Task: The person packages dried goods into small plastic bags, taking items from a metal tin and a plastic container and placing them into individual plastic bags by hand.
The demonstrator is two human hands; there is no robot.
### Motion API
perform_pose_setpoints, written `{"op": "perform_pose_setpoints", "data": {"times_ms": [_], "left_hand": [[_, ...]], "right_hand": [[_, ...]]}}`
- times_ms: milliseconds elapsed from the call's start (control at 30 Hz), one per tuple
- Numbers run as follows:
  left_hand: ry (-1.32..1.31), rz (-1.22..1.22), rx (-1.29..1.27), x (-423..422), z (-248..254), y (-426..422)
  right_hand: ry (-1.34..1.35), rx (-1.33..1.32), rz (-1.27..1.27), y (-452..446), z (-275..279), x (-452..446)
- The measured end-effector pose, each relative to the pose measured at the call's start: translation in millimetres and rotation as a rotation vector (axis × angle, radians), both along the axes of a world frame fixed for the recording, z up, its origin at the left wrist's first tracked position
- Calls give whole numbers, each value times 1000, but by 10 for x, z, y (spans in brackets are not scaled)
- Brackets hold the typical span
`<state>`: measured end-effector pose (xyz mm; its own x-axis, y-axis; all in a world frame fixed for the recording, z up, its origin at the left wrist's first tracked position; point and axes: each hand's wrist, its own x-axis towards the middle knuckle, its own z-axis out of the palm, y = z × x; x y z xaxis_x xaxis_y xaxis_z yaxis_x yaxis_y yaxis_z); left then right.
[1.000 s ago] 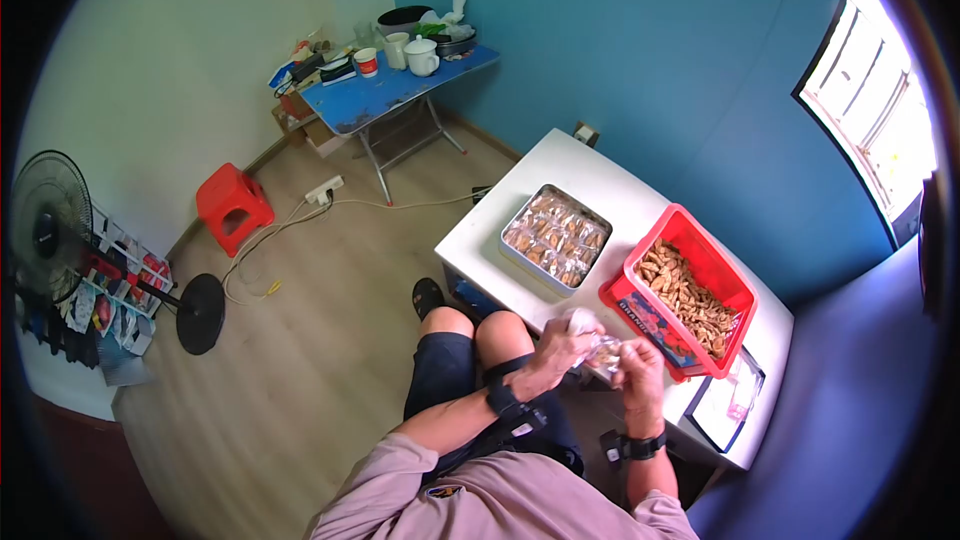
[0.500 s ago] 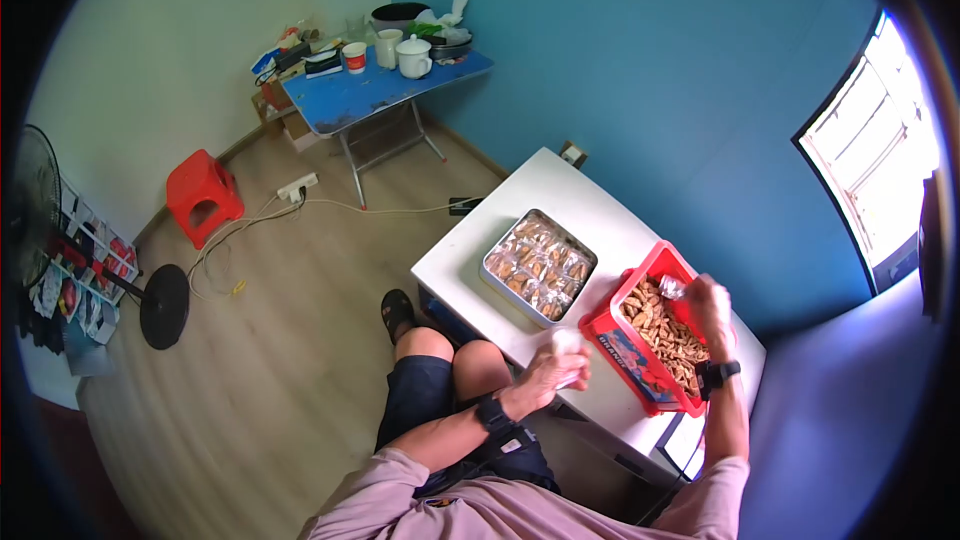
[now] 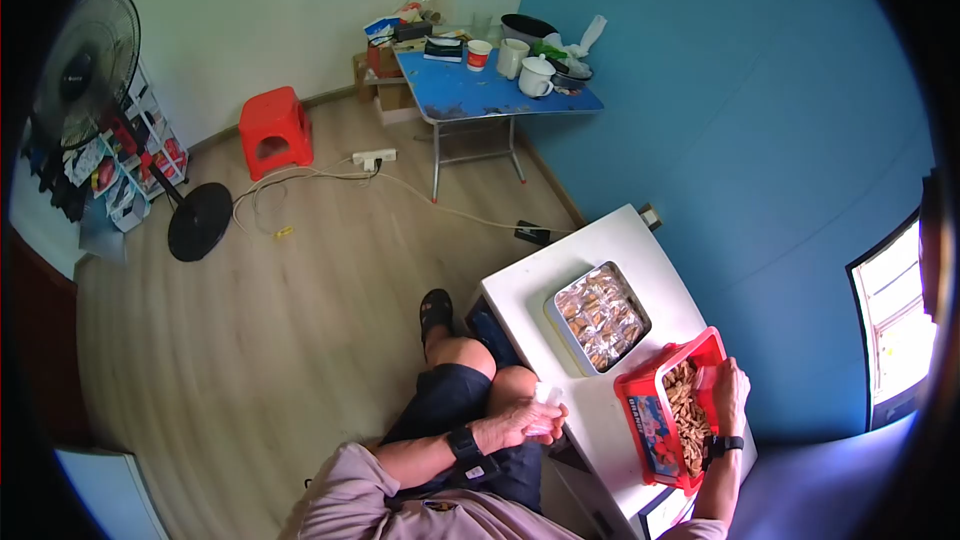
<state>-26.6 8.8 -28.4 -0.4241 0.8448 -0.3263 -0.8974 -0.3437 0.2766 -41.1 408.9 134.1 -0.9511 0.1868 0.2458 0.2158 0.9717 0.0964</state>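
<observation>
My left hand [image 3: 522,422] is closed on a translucent plastic bag [image 3: 548,396], held over my lap by the white table's edge. My right hand [image 3: 733,395] is at the far right side of a red plastic basket [image 3: 646,380], fingers curled downward. Whatever it grips is hard to make out; a reddish surface shows beside the fingers. Loose brown elongated pieces [image 3: 687,420] fill the basket. Left of it stands a square metal tin [image 3: 566,338] with several clear packets [image 3: 603,315] of similar brown pieces.
Both containers stand on a white table [image 3: 530,290] against the blue wall. Farther off are a blue folding table [image 3: 460,95] with cups, a red stool [image 3: 275,130], a standing fan [image 3: 200,222] and a power strip [image 3: 374,156] with cords on the floor.
The view has swung, so the scene sits lower and farther right. My left hand with the bag has drawn back toward my lap. My right hand has lowered at the basket's right side.
</observation>
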Motion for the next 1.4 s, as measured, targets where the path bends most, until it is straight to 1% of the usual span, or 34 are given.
{"op": "perform_pose_setpoints", "data": {"times_ms": [33,100,133,167,233,267,300,333,367,400,433,467,500,533,567,600,633,667,700,733,767,833,867,933,967,1000,1033,1100,1167,1200,1267,1300,1367,1400], "left_hand": [[-9,-19,41,6,-24,-30],[-41,-57,62,-1,-61,-115],[-72,-70,90,8,-6,-192],[-97,-83,118,-9,52,-254],[-74,-95,126,26,124,-362],[-60,-94,128,59,186,-431],[-40,-91,127,84,247,-497],[-18,-104,141,126,272,-536],[11,-105,227,184,331,-586],[51,-112,176,235,436,-647],[93,-117,124,287,543,-712],[87,-123,116,350,622,-789],[111,-104,121,421,684,-870],[137,-83,125,493,710,-939],[133,-81,113,569,693,-997],[124,-56,160,638,663,-1061],[116,-28,206,693,692,-1130],[152,-54,268,727,723,-1181],[150,-48,256,760,756,-1244],[144,-36,300,791,775,-1296],[137,-25,348,824,776,-1329],[160,-24,361,886,749,-1343],[115,-18,377,934,789,-1338],[67,-17,393,972,769,-1312],[102,-46,310,966,707,-1290],[135,-78,226,971,665,-1272],[130,-87,227,977,670,-1255],[225,-158,3,975,686,-1218],[156,-203,54,980,669,-1185],[141,-215,54,981,670,-1173],[80,-244,76,970,645,-1143],[72,-252,76,976,607,-1131],[51,-263,98,984,555,-1123],[44,-266,95,987,536,-1120]], "right_hand": [[-7,7,6,7,23,-6],[29,28,144,-65,128,58],[-19,-75,156,-244,258,58],[57,-180,301,-378,319,93],[-27,-676,177,-949,653,203],[2,-903,256,-1281,763,274],[-65,-1118,337,-1394,714,348],[-157,-1210,370,-1622,758,426],[-380,-1255,392,-1872,915,521],[-405,-1185,477,-2099,879,599],[-392,-1130,746,-2245,706,593],[-567,-1183,707,-2487,768,610],[-633,-1177,796,-2655,679,586],[-523,-1130,1019,-2854,552,538],[-484,-1060,1072,-2975,329,517],[-454,-995,1124,-3098,220,516],[-424,-930,1177,-3199,154,520],[-421,-942,1187,-3264,116,526],[-397,-855,1227,-3316,87,536],[-373,-766,1261,-3355,52,555],[-375,-773,1263,-3379,11,582],[-297,-780,1273,-3394,-86,638],[-302,-783,1271,-3397,-152,669],[-194,-735,1335,-3409,-238,720],[-195,-736,1330,-3396,-235,744],[-214,-676,1326,-3379,-220,779],[-233,-615,1320,-3360,-206,805],[-256,-667,1300,-3308,-268,827],[-272,-785,1224,-3239,-297,854],[-272,-789,1209,-3205,-327,872],[-266,-920,1051,-3149,-387,914],[-268,-926,1042,-3126,-396,946],[-367,-1222,799,-3094,-387,1014],[-398,-1297,780,-3062,-453,1028]]}}
